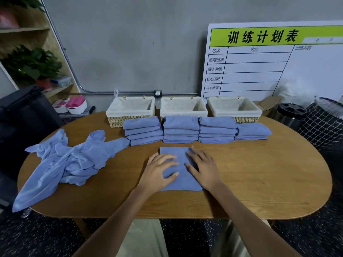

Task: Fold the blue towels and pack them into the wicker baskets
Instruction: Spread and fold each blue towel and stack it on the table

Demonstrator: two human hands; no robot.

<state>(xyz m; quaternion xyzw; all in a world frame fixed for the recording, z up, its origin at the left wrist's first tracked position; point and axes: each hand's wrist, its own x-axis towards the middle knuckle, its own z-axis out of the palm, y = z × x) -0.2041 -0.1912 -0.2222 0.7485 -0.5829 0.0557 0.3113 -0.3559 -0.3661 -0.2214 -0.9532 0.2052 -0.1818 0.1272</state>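
Both hands [182, 169] press flat on the folded towel [180, 180].

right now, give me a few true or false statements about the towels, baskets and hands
1. Both hands rest flat on one folded towel. True: the left hand and right hand press on it with straight fingers.
2. The three wicker baskets hold folded towels. False: the left basket, middle basket and right basket show only their white liners.
3. An unfolded pile of towels lies on the left part of the table. True.
4. The folded stacks sit behind the baskets. False: they sit in front, nearer the person.
5. The baskets stand in a row along the table's far edge. True.
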